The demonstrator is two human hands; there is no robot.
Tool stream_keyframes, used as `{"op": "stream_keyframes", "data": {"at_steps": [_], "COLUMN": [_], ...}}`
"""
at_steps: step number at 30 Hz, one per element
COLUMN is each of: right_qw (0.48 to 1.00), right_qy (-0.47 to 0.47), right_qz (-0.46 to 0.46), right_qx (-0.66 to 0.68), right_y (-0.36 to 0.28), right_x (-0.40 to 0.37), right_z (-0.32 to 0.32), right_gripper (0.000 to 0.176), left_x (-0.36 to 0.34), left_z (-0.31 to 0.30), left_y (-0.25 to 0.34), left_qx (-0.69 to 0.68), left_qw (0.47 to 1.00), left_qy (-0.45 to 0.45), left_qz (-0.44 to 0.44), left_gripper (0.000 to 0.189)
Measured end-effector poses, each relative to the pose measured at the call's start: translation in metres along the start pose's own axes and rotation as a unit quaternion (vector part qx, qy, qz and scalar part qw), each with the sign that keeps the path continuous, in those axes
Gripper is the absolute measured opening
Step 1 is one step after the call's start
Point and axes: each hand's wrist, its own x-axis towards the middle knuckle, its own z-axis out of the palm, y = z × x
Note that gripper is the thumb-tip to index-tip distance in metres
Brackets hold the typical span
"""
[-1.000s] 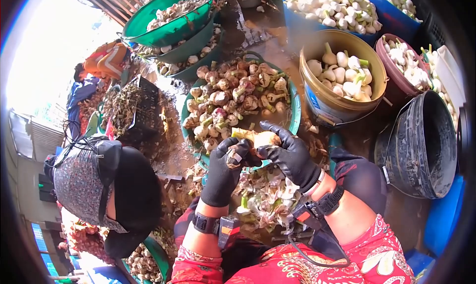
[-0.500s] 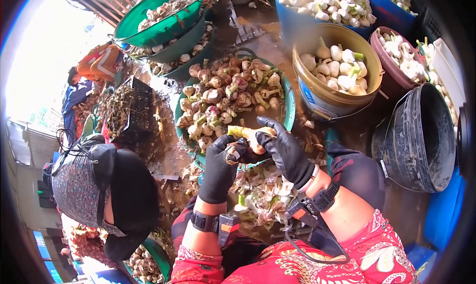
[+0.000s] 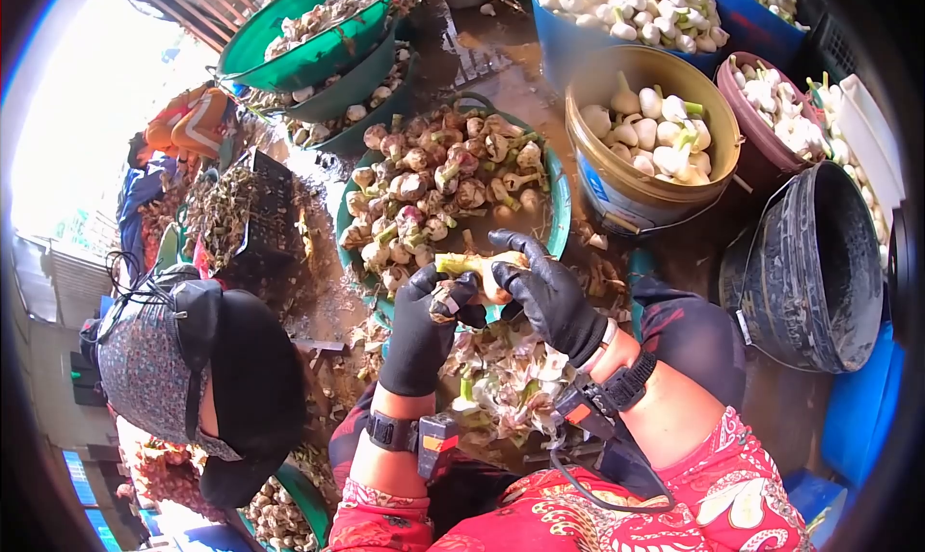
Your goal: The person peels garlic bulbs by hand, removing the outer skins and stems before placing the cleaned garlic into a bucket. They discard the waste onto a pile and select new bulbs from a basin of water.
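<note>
A garlic bulb with a thick yellowish stem (image 3: 455, 263) is held between my gloved hands, the stem pointing left. My left hand (image 3: 424, 332), in a black glove, is closed around the bulb's lower left side, with a scrap of dirty brown skin by its thumb. My right hand (image 3: 551, 300), also in a black glove, grips the bulb from the right with thumb and fingers. Just beyond them stands a green basin (image 3: 563, 197) heaped with unpeeled garlic bulbs (image 3: 409, 186). Below my hands lies a pile of peeled-off garlic skins (image 3: 515, 383).
A tan bucket (image 3: 617, 200) of peeled garlic stands right of the basin, beside a black bucket (image 3: 785, 282). Blue tubs (image 3: 559, 41) of white garlic are behind. Stacked green basins (image 3: 308, 56) rise at back left. A person in a cap (image 3: 154, 359) sits close at left.
Both hands have shifted slightly left with the garlic bulb still between them. Less brown skin shows at the left thumb. The surrounding containers look the same.
</note>
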Motion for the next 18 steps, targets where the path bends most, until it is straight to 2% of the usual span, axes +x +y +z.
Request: {"op": "stream_keyframes", "data": {"at_steps": [2, 4, 5, 6, 7, 8, 10, 11, 12, 13, 14, 15, 18], "right_qw": [1.000, 0.999, 0.983, 0.936, 0.908, 0.908, 0.788, 0.796, 0.796, 0.796, 0.795, 0.866, 0.836], "right_qy": [0.014, 0.029, 0.007, -0.016, -0.031, -0.031, -0.130, -0.113, -0.112, -0.132, -0.151, -0.197, -0.204], "right_qz": [-0.004, -0.007, 0.082, 0.169, 0.274, 0.274, 0.330, 0.378, 0.379, 0.403, 0.427, 0.306, 0.340], "right_qx": [0.009, 0.018, 0.166, 0.310, 0.316, 0.315, 0.503, 0.459, 0.459, 0.432, 0.403, 0.343, 0.379], "right_y": [0.010, 0.006, 0.001, -0.009, -0.023, -0.018, -0.013, -0.013, -0.021, -0.027, -0.029, -0.022, -0.012], "right_x": [0.001, 0.000, -0.003, -0.006, -0.002, 0.001, 0.005, 0.003, 0.001, -0.002, -0.004, -0.013, -0.014], "right_z": [0.001, 0.002, 0.001, 0.000, -0.001, -0.005, -0.010, -0.016, -0.017, -0.017, -0.018, -0.019, -0.026], "right_gripper": [0.041, 0.038, 0.031, 0.027, 0.029, 0.029, 0.033, 0.036, 0.036, 0.030, 0.025, 0.012, 0.011], "left_x": [-0.001, 0.003, 0.006, 0.004, 0.005, 0.005, 0.008, 0.011, 0.012, 0.010, 0.008, 0.007, 0.003], "left_z": [0.001, -0.002, -0.007, -0.008, -0.007, -0.006, -0.008, -0.011, -0.010, -0.007, -0.002, 0.003, 0.006], "left_y": [-0.003, -0.014, -0.018, -0.019, -0.020, -0.022, -0.025, -0.026, -0.023, -0.018, -0.017, -0.017, -0.014], "left_qx": [0.022, 0.021, 0.137, 0.136, 0.194, 0.250, 0.256, 0.345, 0.428, 0.392, 0.391, 0.403, 0.404], "left_qw": [1.000, 0.998, 0.987, 0.987, 0.971, 0.948, 0.946, 0.897, 0.835, 0.861, 0.861, 0.852, 0.851], "left_qy": [0.013, 0.010, 0.008, 0.009, 0.011, 0.014, 0.013, 0.025, 0.036, 0.017, 0.017, 0.003, -0.021], "left_qz": [0.013, 0.063, 0.083, 0.082, 0.140, 0.196, 0.198, 0.274, 0.345, 0.323, 0.323, 0.334, 0.336], "left_gripper": [0.019, 0.015, 0.012, 0.012, 0.012, 0.011, 0.011, 0.016, 0.021, 0.025, 0.025, 0.026, 0.024]}}
